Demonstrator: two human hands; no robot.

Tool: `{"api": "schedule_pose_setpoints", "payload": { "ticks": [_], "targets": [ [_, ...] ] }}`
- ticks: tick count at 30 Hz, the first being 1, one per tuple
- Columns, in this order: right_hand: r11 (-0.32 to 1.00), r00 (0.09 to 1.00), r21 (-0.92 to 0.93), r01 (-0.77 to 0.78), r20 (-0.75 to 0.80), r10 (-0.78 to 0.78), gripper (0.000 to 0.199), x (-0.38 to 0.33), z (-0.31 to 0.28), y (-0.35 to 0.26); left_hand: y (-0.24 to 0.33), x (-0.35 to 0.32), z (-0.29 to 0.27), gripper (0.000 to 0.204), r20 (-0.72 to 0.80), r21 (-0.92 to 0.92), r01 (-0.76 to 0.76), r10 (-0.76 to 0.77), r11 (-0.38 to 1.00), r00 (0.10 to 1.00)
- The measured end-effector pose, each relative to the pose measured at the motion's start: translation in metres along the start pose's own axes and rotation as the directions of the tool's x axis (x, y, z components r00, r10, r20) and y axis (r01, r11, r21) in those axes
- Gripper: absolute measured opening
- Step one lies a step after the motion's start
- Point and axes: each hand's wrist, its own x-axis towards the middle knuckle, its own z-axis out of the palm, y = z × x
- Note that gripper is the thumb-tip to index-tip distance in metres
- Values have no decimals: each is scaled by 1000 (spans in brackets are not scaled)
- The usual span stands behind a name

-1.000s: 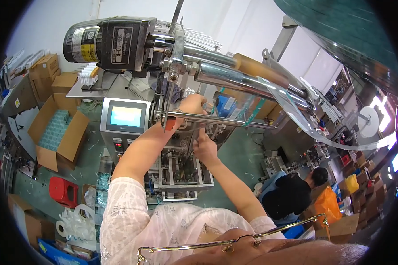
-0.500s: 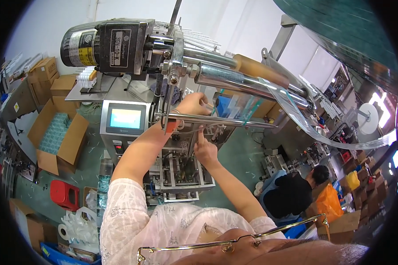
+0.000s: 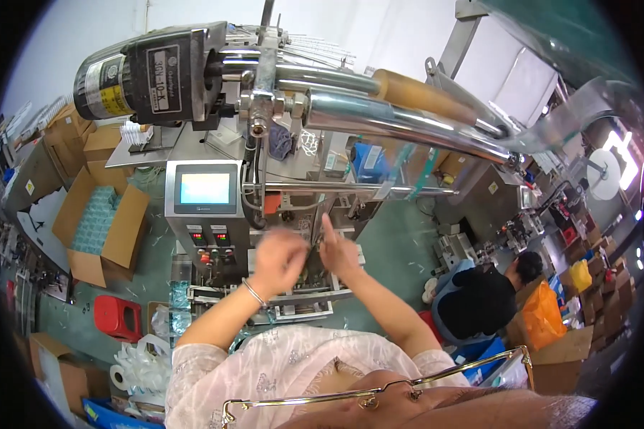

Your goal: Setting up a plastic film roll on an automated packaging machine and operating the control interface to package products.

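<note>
My left hand (image 3: 280, 259), smeared by motion, hangs over the near part of a metal packaging machine (image 3: 304, 311), its fingers partly curled. Whether anything is in it cannot be made out. Close by on the right, my right hand (image 3: 338, 252) points its index finger up along the machine's middle, the other fingers bent; nothing shows in it. Beyond both hands runs a thin metal rod (image 3: 358, 189). Clear film with teal stripes (image 3: 408, 171) hangs behind the rod, below a shiny steel roller (image 3: 408, 125).
A black motor (image 3: 150, 75) juts out overhead. Left of my hands stands a control box with a lit screen (image 3: 206, 189). A carton of clear teal packs (image 3: 96, 222) and a red stool (image 3: 118, 318) are farther left. At the right sits a person in black (image 3: 476, 300).
My left hand has come back from beyond the rod toward me. My right hand has shifted slightly. The loose clear film at the right has swung upward.
</note>
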Motion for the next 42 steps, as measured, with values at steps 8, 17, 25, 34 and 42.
{"api": "schedule_pose_setpoints", "payload": {
  "ticks": [8, 17, 25, 34, 42],
  "targets": [
    [979, 997, -192, 69, 50, -60, 79, 13, 4, 26, -40, -33, 13, 15, 644, -29, -107, 100, 994, 759],
    [992, 992, -87, 89, -84, -97, 70, 28, -18, 33, -81, 21, 73, 13, 938, 18, -708, 233, 706, 256],
    [987, 993, -157, 39, 113, -21, 79, 43, -30, 30, -106, 34, 96, 18, 949, -100, -796, 298, 597, 104],
    [990, 997, -127, 67, 50, -61, 78, 21, -15, 35, -124, 6, 109, 17, 962, -146, -850, 272, 505, -4],
    [993, 996, -72, 93, -6, -94, 74, 8, -3, 37, -115, -5, 113, 19, 988, -139, -890, 127, 435, -92]
  ]
}}
